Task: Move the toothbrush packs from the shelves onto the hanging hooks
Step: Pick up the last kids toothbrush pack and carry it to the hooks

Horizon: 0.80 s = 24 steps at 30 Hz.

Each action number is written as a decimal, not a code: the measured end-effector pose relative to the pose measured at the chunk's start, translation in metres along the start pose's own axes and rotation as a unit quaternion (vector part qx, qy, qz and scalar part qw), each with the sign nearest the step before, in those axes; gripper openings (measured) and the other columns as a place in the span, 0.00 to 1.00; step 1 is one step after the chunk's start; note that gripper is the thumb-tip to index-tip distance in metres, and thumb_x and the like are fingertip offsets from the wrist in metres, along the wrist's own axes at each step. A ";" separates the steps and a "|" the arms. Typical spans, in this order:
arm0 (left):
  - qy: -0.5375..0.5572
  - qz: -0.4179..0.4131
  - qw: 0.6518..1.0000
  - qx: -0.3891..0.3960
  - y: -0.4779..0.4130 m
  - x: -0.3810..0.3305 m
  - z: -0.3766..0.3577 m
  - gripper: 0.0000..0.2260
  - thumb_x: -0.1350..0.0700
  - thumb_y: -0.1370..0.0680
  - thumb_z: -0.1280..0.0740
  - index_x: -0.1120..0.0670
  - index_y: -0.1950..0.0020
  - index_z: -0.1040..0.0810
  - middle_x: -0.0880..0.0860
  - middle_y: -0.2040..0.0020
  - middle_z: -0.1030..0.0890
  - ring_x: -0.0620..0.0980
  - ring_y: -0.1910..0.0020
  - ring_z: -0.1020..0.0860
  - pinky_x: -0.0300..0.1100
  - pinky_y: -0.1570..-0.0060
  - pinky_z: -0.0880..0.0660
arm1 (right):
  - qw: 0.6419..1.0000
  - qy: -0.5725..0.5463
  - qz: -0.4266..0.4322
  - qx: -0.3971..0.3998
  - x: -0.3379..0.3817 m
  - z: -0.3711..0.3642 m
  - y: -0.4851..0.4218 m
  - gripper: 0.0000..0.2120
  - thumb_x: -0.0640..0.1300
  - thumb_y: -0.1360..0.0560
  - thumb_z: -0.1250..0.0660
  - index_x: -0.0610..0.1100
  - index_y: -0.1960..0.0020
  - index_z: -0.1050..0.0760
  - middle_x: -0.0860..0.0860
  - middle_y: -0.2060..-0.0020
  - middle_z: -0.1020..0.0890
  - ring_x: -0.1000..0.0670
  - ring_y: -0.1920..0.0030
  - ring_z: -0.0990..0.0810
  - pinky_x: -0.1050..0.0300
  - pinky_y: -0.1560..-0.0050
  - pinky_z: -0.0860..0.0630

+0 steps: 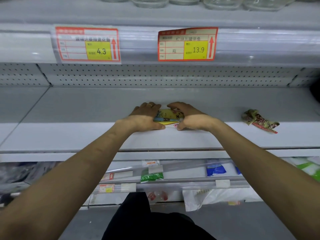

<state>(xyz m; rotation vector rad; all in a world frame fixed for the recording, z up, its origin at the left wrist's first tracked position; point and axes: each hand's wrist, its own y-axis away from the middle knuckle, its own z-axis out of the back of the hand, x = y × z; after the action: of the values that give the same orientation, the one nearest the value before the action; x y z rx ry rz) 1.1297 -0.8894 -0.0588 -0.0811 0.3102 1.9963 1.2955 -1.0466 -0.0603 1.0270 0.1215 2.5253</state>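
Observation:
A small stack of toothbrush packs (170, 116), yellow card with blue brushes, lies flat on the grey middle shelf (173, 141). My left hand (146, 116) curls round the stack's left side, thumb along its front edge. My right hand (188, 116) curls round its right side, fingers over the back. Most of the packs are hidden under my hands. No hanging hooks are in view.
A crumpled green and red wrapper (259, 121) lies on the same shelf to the right. Price tags (88, 45) (187, 45) hang on the shelf edge above, under glass jars (150, 1). Pegboard backs the shelf. Lower shelves hold packaged goods (152, 175).

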 end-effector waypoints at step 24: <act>0.574 0.119 0.810 0.010 0.036 -0.084 0.024 0.08 0.61 0.18 0.31 0.62 0.40 0.20 0.62 0.46 0.14 0.64 0.46 0.15 0.59 0.41 0.20 | 0.842 -0.454 -0.121 -0.265 0.022 0.016 0.112 0.08 0.32 0.21 0.30 0.42 0.46 0.23 0.46 0.57 0.14 0.49 0.59 0.14 0.51 0.54 0.14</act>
<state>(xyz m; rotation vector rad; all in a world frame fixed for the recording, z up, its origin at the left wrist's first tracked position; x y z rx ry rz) 1.1355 -0.9714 -0.0133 -1.3219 1.1475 1.9536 1.2546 -1.1410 -0.0088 1.6741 -0.6376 1.4746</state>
